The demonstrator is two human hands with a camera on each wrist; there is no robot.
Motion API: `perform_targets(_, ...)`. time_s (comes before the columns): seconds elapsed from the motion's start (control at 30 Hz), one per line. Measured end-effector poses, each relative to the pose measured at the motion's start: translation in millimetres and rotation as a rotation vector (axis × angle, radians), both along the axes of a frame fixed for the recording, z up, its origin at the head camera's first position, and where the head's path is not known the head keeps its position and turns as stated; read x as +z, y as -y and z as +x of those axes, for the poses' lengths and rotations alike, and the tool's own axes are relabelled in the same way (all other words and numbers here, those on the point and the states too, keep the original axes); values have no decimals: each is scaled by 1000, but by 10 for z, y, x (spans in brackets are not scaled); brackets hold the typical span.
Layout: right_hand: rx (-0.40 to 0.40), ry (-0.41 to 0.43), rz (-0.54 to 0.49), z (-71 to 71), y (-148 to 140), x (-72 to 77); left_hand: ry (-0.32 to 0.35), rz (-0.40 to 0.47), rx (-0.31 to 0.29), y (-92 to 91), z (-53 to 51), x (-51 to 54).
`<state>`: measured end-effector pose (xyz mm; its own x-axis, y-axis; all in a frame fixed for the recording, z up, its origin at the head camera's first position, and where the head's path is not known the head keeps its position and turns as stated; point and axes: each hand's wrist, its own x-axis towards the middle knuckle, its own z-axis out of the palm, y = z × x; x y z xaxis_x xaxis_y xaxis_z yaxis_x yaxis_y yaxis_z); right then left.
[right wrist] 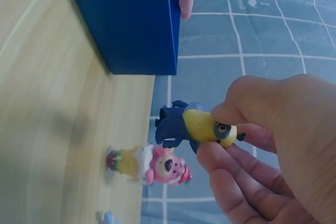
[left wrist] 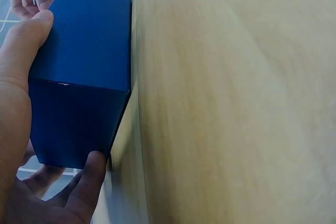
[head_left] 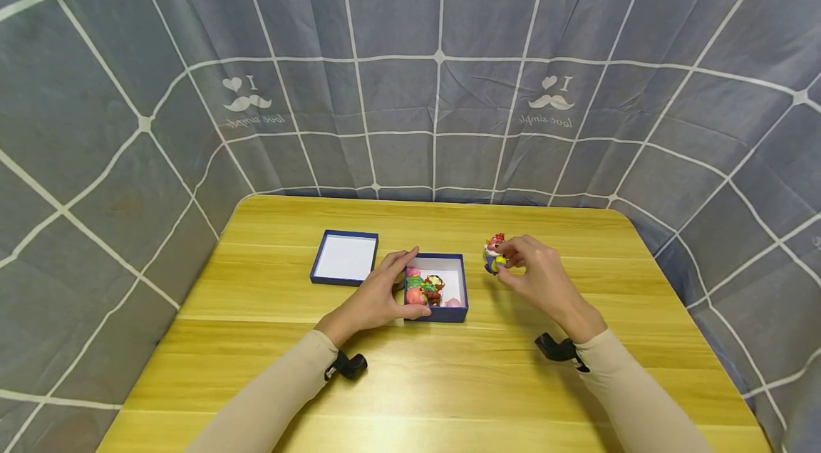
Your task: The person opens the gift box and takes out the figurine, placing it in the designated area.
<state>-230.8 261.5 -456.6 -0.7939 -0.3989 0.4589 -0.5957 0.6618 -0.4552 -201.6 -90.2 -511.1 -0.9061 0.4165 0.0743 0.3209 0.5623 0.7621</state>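
Observation:
My left hand (head_left: 374,296) grips the blue open box (head_left: 449,315) by its left side, thumb on the near side and fingers toward the far corner. The left wrist view shows the hand (left wrist: 18,90) around the box (left wrist: 81,40). Inside lie a green-and-pink figure (head_left: 415,284), a brown figure (head_left: 435,289) and a small pink piece (head_left: 453,302). Right of the box, my right hand (head_left: 541,278) pinches a yellow-and-blue one-eyed figure (right wrist: 197,125) between thumb and fingers (right wrist: 231,174). A pink bear figure in a red hat (right wrist: 168,166) stands beside it on the table.
A blue-rimmed lid (head_left: 346,258), white inside, lies left of the box on the wooden table (head_left: 410,375). Part of a light blue object (right wrist: 108,217) shows at the right wrist view's bottom edge. A grey-blue curtain (head_left: 398,97) with white lines hangs around the table.

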Motion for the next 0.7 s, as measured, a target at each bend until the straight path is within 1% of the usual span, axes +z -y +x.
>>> perform_targets(0.23,-18,0,11,5,-98,-17,14,-10,-7,1,-7,13)
perform_targets(0.53,-43,-22,26,0,-215,-28,8,-28,-19,0,-18,18)
perform_targets(0.7,-62,-1,32,-16,-289,-32,12,-38,-27,1,-20,35)
